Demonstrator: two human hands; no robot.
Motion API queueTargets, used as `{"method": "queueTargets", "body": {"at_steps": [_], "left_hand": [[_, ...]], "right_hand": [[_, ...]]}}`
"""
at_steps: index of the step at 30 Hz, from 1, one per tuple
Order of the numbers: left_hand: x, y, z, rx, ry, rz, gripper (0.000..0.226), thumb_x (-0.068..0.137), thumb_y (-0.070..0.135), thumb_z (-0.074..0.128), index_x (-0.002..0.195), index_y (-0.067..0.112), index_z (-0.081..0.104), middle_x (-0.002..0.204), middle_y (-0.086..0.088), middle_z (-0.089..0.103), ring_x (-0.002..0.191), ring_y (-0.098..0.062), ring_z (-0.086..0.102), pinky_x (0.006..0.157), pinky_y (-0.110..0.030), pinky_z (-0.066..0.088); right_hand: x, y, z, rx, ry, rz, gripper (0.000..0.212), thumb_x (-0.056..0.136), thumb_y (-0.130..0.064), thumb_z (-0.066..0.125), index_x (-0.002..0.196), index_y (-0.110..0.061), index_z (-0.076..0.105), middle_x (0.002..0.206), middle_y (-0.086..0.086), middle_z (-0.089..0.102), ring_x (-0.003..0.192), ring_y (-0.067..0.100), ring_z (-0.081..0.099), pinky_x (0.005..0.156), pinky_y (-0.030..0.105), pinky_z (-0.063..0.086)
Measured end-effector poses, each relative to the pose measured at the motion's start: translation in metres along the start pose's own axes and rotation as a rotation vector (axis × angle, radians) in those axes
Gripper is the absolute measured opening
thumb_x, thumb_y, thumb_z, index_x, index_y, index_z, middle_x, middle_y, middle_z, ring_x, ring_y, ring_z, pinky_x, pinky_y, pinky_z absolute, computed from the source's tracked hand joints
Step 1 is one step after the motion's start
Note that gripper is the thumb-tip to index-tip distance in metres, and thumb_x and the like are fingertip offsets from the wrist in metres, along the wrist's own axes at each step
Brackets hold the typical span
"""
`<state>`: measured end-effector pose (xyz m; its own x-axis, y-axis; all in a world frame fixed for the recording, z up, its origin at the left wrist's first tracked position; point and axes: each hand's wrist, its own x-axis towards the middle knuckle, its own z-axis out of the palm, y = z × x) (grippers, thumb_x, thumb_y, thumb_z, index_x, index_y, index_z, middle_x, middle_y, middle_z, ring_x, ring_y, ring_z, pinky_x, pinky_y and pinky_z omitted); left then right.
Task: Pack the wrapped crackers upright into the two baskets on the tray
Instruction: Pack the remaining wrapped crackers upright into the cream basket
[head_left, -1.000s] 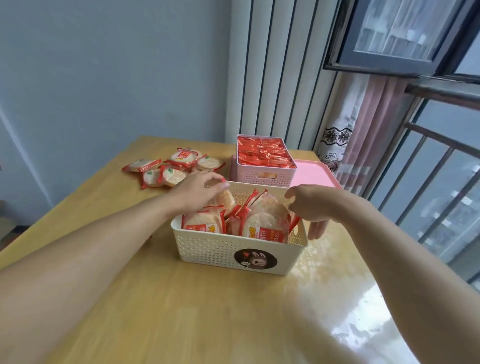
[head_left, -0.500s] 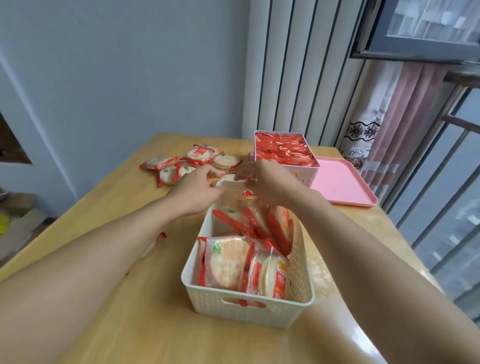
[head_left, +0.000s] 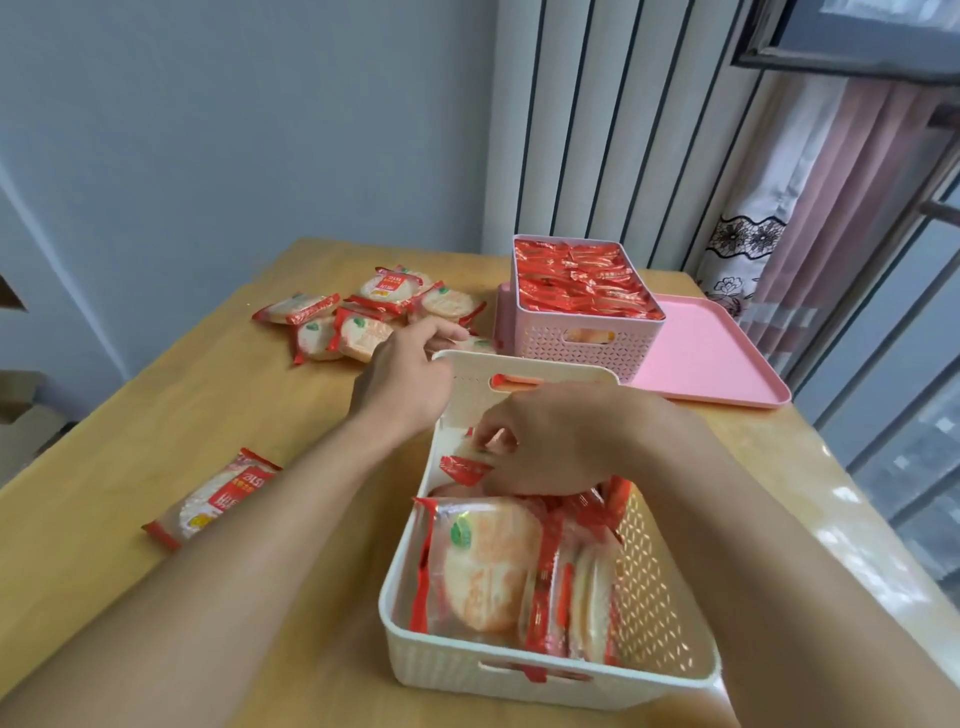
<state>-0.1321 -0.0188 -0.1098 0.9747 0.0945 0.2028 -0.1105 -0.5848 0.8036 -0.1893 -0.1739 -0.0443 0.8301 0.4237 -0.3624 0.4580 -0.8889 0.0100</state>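
On the wooden surface (head_left: 218, 415) we have the white basket (head_left: 519, 670) near us, half filled with upright wrapped crackers (head_left: 483, 561), and the full pink basket (head_left: 587, 343) on the pink tray (head_left: 711, 358) farther right. Our right hand (head_left: 561, 441) pinches a packet's red crimped end (head_left: 462, 469) inside the white basket, while the left hand (head_left: 402, 379) rests relaxed on its far left rim. We judge the packets light, slick and brittle, best held by the edges.
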Motion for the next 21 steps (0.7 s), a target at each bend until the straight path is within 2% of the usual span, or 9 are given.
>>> {"method": "queueTargets", "body": {"at_steps": [2, 5, 6, 9, 11, 13, 15, 17, 21], "left_hand": [[0.001, 0.0, -0.002, 0.034, -0.047, 0.018, 0.043, 0.089, 0.004, 0.048, 0.105, 0.04, 0.065, 0.111, 0.015, 0.068, 0.089, -0.018, 0.065, 0.078, -0.041, 0.056], [0.004, -0.003, -0.013, 0.074, -0.243, 0.058, 0.045, 0.094, 0.0, 0.044, 0.119, 0.031, 0.065, 0.121, 0.009, 0.064, 0.064, -0.005, 0.057, 0.053, -0.021, 0.045], [0.005, -0.003, -0.017, 0.06, -0.313, 0.076, 0.044, 0.095, -0.002, 0.045, 0.121, 0.028, 0.065, 0.123, 0.008, 0.062, 0.064, 0.001, 0.056, 0.054, -0.016, 0.042], [0.01, -0.003, -0.026, -0.053, -0.348, 0.135, 0.031, 0.096, 0.006, 0.06, 0.12, 0.025, 0.068, 0.127, 0.009, 0.066, 0.11, -0.003, 0.062, 0.092, -0.022, 0.048], [0.009, 0.003, -0.031, -0.188, -0.291, 0.112, 0.015, 0.099, 0.023, 0.062, 0.109, 0.024, 0.073, 0.114, 0.01, 0.072, 0.105, 0.005, 0.064, 0.091, -0.019, 0.047], [0.007, 0.009, -0.035, -0.32, -0.293, 0.073, 0.032, 0.097, 0.047, 0.056, 0.095, 0.022, 0.077, 0.101, 0.015, 0.076, 0.093, 0.012, 0.065, 0.088, -0.018, 0.045], [0.005, 0.012, -0.04, -0.338, -0.359, 0.056, 0.053, 0.083, 0.068, 0.053, 0.093, 0.023, 0.078, 0.103, 0.018, 0.076, 0.101, 0.008, 0.065, 0.098, -0.023, 0.043], [0.004, 0.01, -0.042, -0.257, -0.462, 0.093, 0.053, 0.075, 0.068, 0.061, 0.101, 0.024, 0.077, 0.109, 0.016, 0.075, 0.107, 0.004, 0.065, 0.102, -0.025, 0.043], [0.002, 0.007, -0.042, -0.171, -0.488, 0.156, 0.036, 0.075, 0.043, 0.079, 0.105, 0.023, 0.077, 0.107, 0.009, 0.077, 0.103, -0.002, 0.07, 0.095, -0.026, 0.052]], "right_hand": [[0.0, 0.003, 0.001, 0.03, -0.008, -0.019, 0.05, 0.083, -0.063, 0.058, 0.128, -0.043, 0.06, 0.126, -0.014, 0.064, 0.111, 0.018, 0.06, 0.096, 0.037, 0.05], [0.001, 0.013, -0.001, 0.119, 0.02, -0.057, 0.045, 0.083, -0.062, 0.061, 0.122, -0.039, 0.062, 0.114, -0.015, 0.067, 0.104, 0.016, 0.063, 0.093, 0.041, 0.052], [0.001, 0.016, -0.002, 0.166, 0.053, -0.076, 0.037, 0.087, -0.057, 0.06, 0.115, -0.034, 0.065, 0.107, -0.012, 0.069, 0.098, 0.017, 0.063, 0.09, 0.042, 0.053], [0.001, 0.027, -0.008, 0.323, 0.244, -0.115, 0.029, 0.099, -0.042, 0.054, 0.102, -0.017, 0.069, 0.094, 0.001, 0.072, 0.086, 0.022, 0.066, 0.081, 0.042, 0.054], [0.002, 0.036, -0.012, 0.52, 0.364, -0.098, 0.031, 0.102, -0.039, 0.054, 0.1, -0.013, 0.071, 0.089, 0.005, 0.074, 0.078, 0.024, 0.068, 0.072, 0.041, 0.053], [0.004, 0.044, -0.012, 0.747, 0.443, -0.063, 0.026, 0.102, -0.035, 0.057, 0.098, -0.015, 0.072, 0.085, 0.01, 0.074, 0.075, 0.034, 0.069, 0.069, 0.049, 0.055], [0.007, 0.049, -0.009, 0.857, 0.446, -0.029, 0.022, 0.102, -0.033, 0.058, 0.098, -0.015, 0.07, 0.079, 0.003, 0.075, 0.072, 0.032, 0.071, 0.067, 0.05, 0.057], [0.011, 0.05, -0.006, 0.912, 0.405, -0.027, 0.019, 0.102, -0.03, 0.057, 0.098, -0.015, 0.067, 0.069, -0.005, 0.073, 0.065, 0.023, 0.073, 0.061, 0.041, 0.057], [0.009, 0.046, -0.004, 1.109, 0.302, -0.051, 0.017, 0.102, -0.026, 0.057, 0.107, -0.011, 0.063, 0.071, -0.006, 0.071, 0.068, 0.035, 0.075, 0.048, 0.032, 0.056]]}}
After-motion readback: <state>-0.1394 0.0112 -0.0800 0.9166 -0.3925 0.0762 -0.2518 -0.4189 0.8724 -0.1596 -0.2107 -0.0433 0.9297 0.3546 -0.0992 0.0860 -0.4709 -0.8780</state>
